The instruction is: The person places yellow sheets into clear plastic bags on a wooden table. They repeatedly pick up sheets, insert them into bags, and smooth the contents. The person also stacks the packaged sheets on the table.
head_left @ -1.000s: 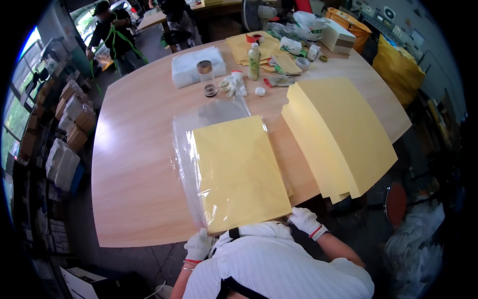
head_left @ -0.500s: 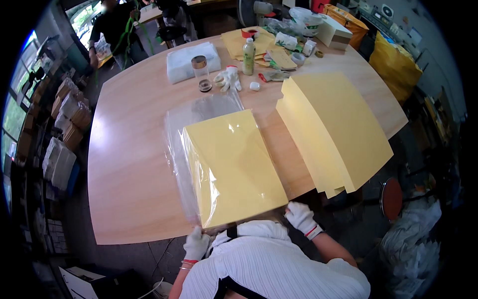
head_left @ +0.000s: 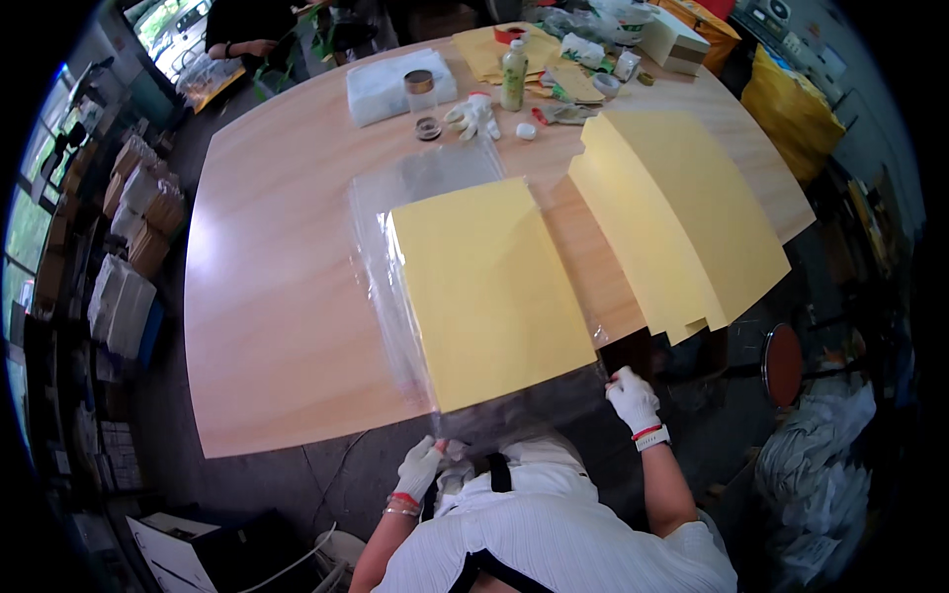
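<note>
A stack of yellow sheets (head_left: 494, 296) lies at the table's front edge, on or inside clear plastic film (head_left: 381, 326) that shows along its left and far sides. Both my hands wear white gloves with red cuffs. Below the stack's near left corner, my left hand (head_left: 420, 466) is closed on a clear plastic bag's edge. My right hand (head_left: 633, 397) pinches the film by the near right corner. Between them the transparent film (head_left: 504, 420) spans the gap before my body. Whether film covers the stack's top is hard to see.
A taller yellow stack (head_left: 692, 217) stands to the right. Farther back are a clear jar (head_left: 421, 99), white gloves (head_left: 474, 117), a bottle (head_left: 513, 74) and a white folded pile (head_left: 371, 87). A red stool (head_left: 782, 364) is at right; another person (head_left: 247, 30) is beyond the table.
Both hands have drawn back from the stack's near edge, stretching the film toward me. Bright reflections on the yellow top have gone. My view has shifted slightly.
</note>
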### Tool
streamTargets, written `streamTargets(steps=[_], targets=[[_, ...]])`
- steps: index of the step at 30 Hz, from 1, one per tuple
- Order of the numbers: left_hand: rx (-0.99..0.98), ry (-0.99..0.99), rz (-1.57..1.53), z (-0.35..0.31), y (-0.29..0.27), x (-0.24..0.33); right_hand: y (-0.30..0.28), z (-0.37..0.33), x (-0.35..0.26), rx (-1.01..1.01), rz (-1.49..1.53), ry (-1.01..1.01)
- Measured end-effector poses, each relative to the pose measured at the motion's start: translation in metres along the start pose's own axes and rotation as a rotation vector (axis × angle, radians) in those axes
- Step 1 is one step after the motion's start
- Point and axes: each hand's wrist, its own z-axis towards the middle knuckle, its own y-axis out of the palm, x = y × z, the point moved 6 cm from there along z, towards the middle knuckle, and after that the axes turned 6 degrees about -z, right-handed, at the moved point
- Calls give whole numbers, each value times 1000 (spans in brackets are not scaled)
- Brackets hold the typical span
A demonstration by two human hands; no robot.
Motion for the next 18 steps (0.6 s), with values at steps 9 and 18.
streamTargets(steps=[9, 18], targets=[[-303, -83, -599, 5, 30, -21, 57, -76, -200, 53, 345, -698], [-132, -283, -1023, 33, 48, -82, 123, -107, -255, -80, 112, -851]])
